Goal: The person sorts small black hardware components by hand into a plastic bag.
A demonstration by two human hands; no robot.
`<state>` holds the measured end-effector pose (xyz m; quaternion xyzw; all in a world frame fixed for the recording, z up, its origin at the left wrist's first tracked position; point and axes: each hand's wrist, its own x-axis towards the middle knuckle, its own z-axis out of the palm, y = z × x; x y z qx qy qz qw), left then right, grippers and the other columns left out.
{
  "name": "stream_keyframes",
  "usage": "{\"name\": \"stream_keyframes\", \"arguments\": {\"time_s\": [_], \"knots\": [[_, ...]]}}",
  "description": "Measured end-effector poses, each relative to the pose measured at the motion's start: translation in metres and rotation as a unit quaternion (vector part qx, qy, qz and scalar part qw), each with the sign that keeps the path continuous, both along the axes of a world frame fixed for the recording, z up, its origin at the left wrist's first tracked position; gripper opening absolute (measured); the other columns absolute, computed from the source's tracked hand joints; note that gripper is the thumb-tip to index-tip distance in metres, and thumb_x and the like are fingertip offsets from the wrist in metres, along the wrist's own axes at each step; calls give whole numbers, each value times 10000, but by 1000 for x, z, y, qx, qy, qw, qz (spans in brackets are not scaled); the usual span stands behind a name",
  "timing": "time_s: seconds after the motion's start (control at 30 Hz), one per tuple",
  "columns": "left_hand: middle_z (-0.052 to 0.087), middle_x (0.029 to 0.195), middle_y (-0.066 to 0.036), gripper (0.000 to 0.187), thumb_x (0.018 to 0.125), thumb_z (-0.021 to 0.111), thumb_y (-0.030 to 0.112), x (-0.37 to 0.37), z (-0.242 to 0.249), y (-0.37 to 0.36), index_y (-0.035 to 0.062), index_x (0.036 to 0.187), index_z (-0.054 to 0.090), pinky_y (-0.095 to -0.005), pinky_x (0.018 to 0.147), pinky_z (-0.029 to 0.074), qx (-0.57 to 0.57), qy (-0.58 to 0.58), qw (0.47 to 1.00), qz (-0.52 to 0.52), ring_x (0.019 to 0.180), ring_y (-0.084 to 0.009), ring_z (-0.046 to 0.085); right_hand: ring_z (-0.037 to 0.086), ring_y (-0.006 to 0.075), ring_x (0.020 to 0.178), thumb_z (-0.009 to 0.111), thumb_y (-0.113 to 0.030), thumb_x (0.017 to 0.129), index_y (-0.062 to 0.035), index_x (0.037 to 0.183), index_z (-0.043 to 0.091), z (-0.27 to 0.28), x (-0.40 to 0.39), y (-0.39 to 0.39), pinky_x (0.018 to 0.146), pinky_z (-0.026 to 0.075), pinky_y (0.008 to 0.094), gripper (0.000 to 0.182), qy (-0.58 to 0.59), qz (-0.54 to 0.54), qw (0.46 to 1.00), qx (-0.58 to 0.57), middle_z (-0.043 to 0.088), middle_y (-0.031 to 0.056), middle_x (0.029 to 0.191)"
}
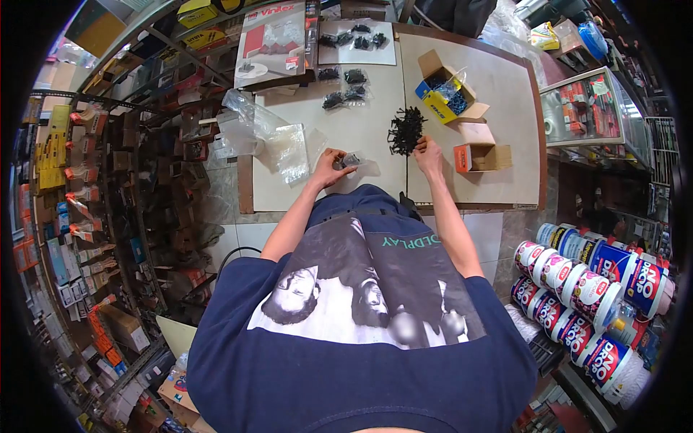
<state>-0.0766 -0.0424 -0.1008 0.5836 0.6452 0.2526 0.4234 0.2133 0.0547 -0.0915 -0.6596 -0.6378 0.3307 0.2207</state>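
My left hand (331, 168) holds a small clear plastic bag (367, 165) between closed fingers, low over the table near my body; something dark shows in the bag close to the fingertips. To the right lies a loose pile of black screws (406, 130). At the pile's lower right edge, my right hand (428, 153) has its fingers pinched on screws; how many is hidden. Farther back on the table are several filled bags of black screws (345, 95). Flat clear plastic bags (287, 155) lie left of my left hand.
An open yellow and blue box (442, 97) holds blue pieces in plastic. Near it stands an open orange and brown carton (482, 156). A large Vinilex box (274, 47) is at the back left. Crowded shelves (86, 195) line the left; paint tubs (577, 285) are stacked right.
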Motion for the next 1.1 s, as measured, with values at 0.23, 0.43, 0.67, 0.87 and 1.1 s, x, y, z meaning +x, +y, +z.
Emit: {"name": "stream_keyframes", "arguments": {"time_s": [0.23,0.43,0.67,0.87,1.1], "knots": [[485,1043,-121,545,706,754,391,-1,-1,0,25,1069,579,-312,842,448,-2,-2,1000,-7,936,-221,516,649,183,720,675,-18,712,-19,934,572,34,-5,-4,656,522,291,244,11,-20,1000,-7,661,93,802],[517,1016,-125,535,672,775,394,1,-3,-1,31,1031,611,-327,823,469,24,8,1000,12,924,-241,548,634,138,696,663,-18,725,-12,931,578,64,-54,-14,665,524,263,222,172,30,985,-15,659,77,781],[514,1029,-127,540,665,782,389,1,-3,-1,28,1028,611,-326,818,471,27,4,999,17,921,-240,549,634,143,752,672,-49,728,4,961,571,69,-93,-32,703,516,263,260,180,192,961,-88,654,93,820],[567,939,-137,497,670,762,411,-2,-33,3,54,989,630,-349,791,462,61,-5,998,19,881,-264,551,617,169,785,688,-177,766,-11,1016,573,50,-79,-26,725,499,270,321,76,167,981,-60,640,114,903],[570,905,-138,423,733,745,318,27,8,11,67,1049,617,-351,757,486,74,-54,996,-10,830,-263,582,594,194,889,561,-172,901,50,1133,529,27,-77,-38,707,534,323,323,349,-1,872,-344,589,126,1013]]}}
